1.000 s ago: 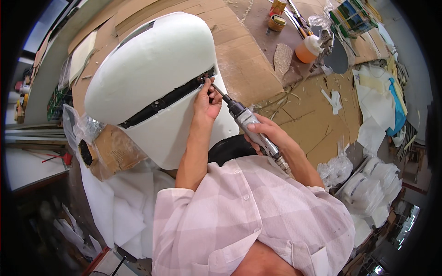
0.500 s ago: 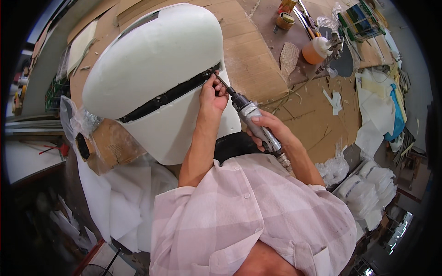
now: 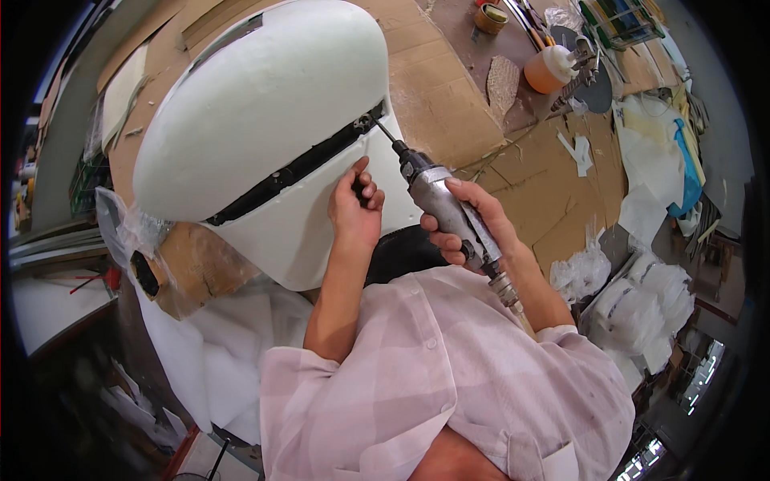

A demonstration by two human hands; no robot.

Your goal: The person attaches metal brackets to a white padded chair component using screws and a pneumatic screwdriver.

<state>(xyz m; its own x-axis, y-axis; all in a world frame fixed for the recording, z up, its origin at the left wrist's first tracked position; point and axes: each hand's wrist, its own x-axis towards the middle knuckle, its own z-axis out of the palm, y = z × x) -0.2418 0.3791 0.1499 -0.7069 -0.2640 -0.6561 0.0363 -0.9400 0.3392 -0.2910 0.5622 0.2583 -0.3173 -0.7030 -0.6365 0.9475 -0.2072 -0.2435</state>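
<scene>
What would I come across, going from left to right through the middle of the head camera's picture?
Plastic-wrapped brown cardboard, the person's left hand, a grey handheld power tool, a cut white scrap, a bright blue sheet.

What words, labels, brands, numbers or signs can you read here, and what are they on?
None can be read clearly.
Grey power tool in the right hand: no legible lettering.
White plastic-wrapped bundles: bluish marks, too blurred.
Brown cardboard at left: any print is too faint.
</scene>
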